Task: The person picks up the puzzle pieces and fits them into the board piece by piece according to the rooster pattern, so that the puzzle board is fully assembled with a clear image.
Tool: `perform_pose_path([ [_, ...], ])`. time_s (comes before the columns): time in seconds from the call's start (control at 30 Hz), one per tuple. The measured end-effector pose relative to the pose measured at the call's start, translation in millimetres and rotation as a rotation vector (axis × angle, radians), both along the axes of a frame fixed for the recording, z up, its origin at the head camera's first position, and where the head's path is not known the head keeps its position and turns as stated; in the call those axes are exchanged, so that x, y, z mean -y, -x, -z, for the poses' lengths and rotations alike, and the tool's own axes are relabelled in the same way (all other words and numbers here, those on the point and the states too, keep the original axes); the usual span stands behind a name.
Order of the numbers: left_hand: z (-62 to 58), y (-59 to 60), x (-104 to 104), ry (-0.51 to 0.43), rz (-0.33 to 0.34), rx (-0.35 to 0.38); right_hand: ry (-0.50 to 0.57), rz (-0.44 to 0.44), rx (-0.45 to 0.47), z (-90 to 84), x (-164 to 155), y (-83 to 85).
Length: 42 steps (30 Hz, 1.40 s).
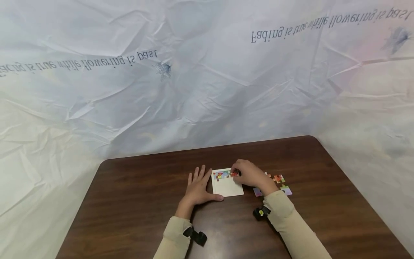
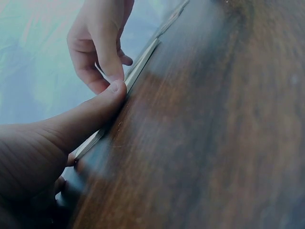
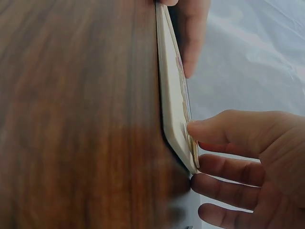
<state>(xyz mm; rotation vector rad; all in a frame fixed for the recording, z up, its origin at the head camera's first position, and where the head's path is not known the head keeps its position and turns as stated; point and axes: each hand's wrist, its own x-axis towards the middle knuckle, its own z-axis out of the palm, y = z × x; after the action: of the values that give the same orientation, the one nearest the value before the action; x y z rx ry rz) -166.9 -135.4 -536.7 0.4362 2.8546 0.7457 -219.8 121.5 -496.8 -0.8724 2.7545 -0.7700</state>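
A square white puzzle tray (image 1: 228, 189) lies on the table, with a strip of colourful joined puzzle pieces (image 1: 221, 175) along its far side. My left hand (image 1: 198, 191) lies spread at the tray's left, its index finger by the left edge and its thumb along the near edge. In the left wrist view, that thumb (image 2: 95, 107) presses the tray's side. At the far right corner, my right hand (image 1: 250, 175) pinches a reddish puzzle piece (image 1: 234, 174) down at the tray, mostly hidden by the fingers. The right wrist view shows its thumb (image 3: 209, 129) over the tray's rim.
Several loose puzzle pieces (image 1: 279, 178) lie right of the tray, partly hidden under my right wrist; one is a green and purple corner piece (image 1: 286, 190). The brown wooden table (image 1: 136, 201) ends at a pale, wrinkled printed sheet (image 1: 194, 108) hanging behind it.
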Motion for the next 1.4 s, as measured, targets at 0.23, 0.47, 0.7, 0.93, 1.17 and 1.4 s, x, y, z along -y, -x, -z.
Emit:
perform_pose_path([
  [0.23, 0.7, -1.3, -2.6, -0.016, 0.003, 0.003, 0.004, 0.004, -0.011, -1.1, -0.5, -3.5],
  [0.47, 0.8, 0.0, -3.6, -0.030, -0.003, 0.011, -0.006, 0.003, -0.032, -0.8, 0.3, -3.2],
  [0.7, 0.8, 0.4, -2.7, -0.028, -0.001, 0.021, -0.011, 0.001, -0.029, 1.4, 3.5, -4.0],
  [0.93, 1.4, -1.1, -1.9, -0.019, -0.004, 0.023, -0.011, 0.016, 0.000, 2.3, 3.9, -5.5],
  [1.17, 0.3, -0.5, -2.2, -0.009, -0.004, 0.031, -0.024, 0.004, -0.012, 2.3, 5.4, -5.8],
  [1.4, 0.7, 0.8, -1.3, -0.009, 0.002, 0.034, -0.026, -0.012, -0.032, 3.4, 5.4, -5.9],
])
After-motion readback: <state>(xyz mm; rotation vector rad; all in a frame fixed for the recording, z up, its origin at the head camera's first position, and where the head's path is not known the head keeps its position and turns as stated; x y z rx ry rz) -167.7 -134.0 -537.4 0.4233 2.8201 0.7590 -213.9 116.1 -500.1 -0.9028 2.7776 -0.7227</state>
